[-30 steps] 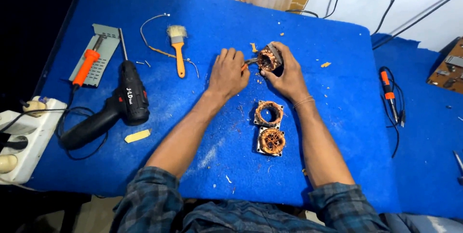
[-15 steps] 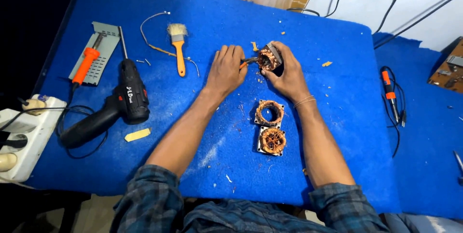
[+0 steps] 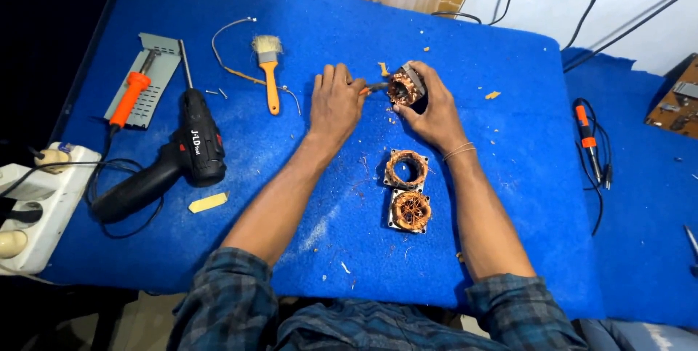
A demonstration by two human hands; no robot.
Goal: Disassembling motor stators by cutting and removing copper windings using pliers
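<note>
motor stator (image 3: 404, 86) | copper windings, metal frame | tilted, held off blue mat | small tool (image 3: 372, 88) touching windings

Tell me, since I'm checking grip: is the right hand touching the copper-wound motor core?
Touching. The head view shows the right hand wrapped around the motor core.

Three copper-wound stators (image 3: 407, 168), one drill (image 3: 190, 151), one brush (image 3: 269, 67), two screwdrivers (image 3: 131, 97).

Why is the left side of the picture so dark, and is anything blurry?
Head view: light falls evenly on the blue cloth, with soft shadows beside the left hand and right hand; the far left edge drops into near black; the motor coil looks sharp; the table's edges bend slightly, a wide-lens effect.
</note>
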